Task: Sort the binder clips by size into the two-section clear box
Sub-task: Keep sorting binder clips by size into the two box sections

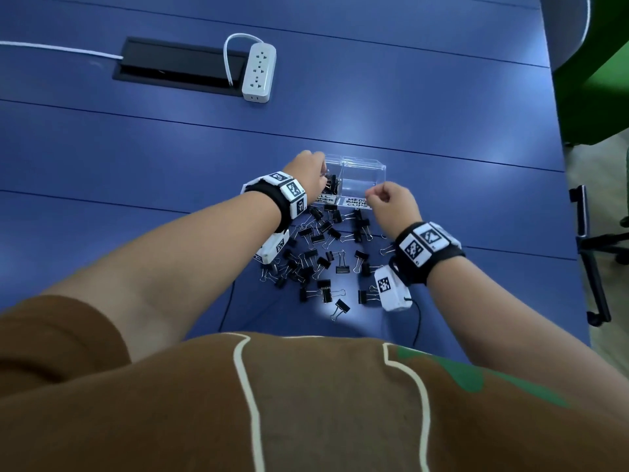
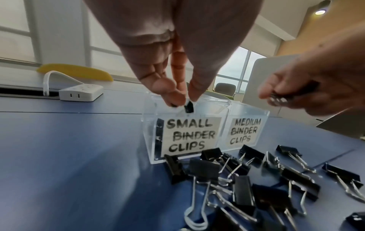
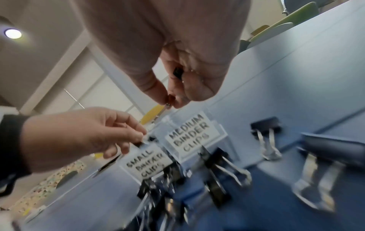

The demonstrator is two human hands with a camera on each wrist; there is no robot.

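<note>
A clear two-section box (image 1: 360, 178) (image 2: 245, 114) (image 3: 221, 132) stands on the blue table, labelled SMALL on its left half and MEDIUM on its right. My left hand (image 1: 308, 172) (image 2: 181, 96) (image 3: 126, 140) pinches a small black binder clip (image 2: 188, 107) just over the SMALL section. Some small clips (image 1: 332, 187) lie inside that section. My right hand (image 1: 388, 199) (image 2: 280, 96) (image 3: 171, 100) hovers at the MEDIUM section's front, fingers curled round a black clip (image 2: 292, 93) (image 3: 177, 73) with its wire handle pinched. Several loose black clips (image 1: 323, 253) (image 2: 247, 184) lie scattered in front of the box.
A white power strip (image 1: 259, 72) (image 2: 81, 93) sits beside a black cable hatch (image 1: 177, 66) at the far left of the table (image 1: 442, 114). A black chair armrest (image 1: 589, 253) stands past the table's right edge.
</note>
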